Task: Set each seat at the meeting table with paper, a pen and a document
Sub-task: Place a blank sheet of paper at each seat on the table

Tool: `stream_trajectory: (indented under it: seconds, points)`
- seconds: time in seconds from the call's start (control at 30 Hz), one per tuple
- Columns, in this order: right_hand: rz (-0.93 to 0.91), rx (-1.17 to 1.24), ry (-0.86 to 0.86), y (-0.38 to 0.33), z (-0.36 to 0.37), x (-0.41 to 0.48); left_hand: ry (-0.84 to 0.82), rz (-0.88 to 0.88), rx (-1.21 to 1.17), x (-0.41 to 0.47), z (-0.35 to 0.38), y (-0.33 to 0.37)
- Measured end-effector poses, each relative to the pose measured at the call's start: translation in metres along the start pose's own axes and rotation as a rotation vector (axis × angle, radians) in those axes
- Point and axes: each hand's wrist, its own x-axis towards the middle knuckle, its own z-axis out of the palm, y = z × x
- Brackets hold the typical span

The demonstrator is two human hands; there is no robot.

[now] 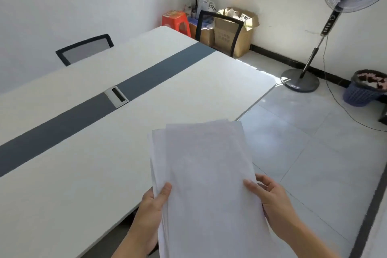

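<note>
Both the left hand (154,201) and right hand (270,195) pinch the side edges of a fanned stack of paper (207,174), held in the air over the near edge of the table (83,153). No seat looks set yet, so this seems the first step; next, one sheet must be peeled off and laid down at a chair (83,50).

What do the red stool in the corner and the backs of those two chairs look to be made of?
The red stool looks like moulded plastic: one glossy, uniform colour. The chair at the table's far end and the chair by the left wall seem to have dark frames, plastic or metal, with see-through mesh fabric; the boxes show through one back.
</note>
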Motion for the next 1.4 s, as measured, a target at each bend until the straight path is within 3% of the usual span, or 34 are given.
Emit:
stream_trajectory:
  seconds: [0.17, 0.33, 0.63, 0.87, 1.2, 1.4]
  points:
    - [0.164, -0.272, -0.238, 0.002, 0.019, 0.037, 0.234, -0.010, -0.099, -0.008, -0.020, -0.005]
    - [0.137, -0.473, -0.345, 0.017, 0.064, 0.061, 0.416, 0.002, -0.189, -0.002, -0.057, -0.004]
    - [-0.094, -0.641, -0.147, -0.028, 0.118, 0.155, 0.452, 0.126, -0.306, 0.037, -0.091, 0.027]
    - [-0.056, -0.791, 0.054, -0.045, 0.135, 0.255, 0.543, 0.096, -0.360, 0.042, -0.124, 0.030]
    - [0.030, -1.178, -0.010, -0.018, 0.155, 0.347, 0.749, 0.024, -0.417, 0.043, -0.123, 0.016]
    - [0.054, -1.320, -0.016, -0.019, 0.158, 0.375, 0.780, 0.011, -0.441, 0.057, -0.111, 0.026]
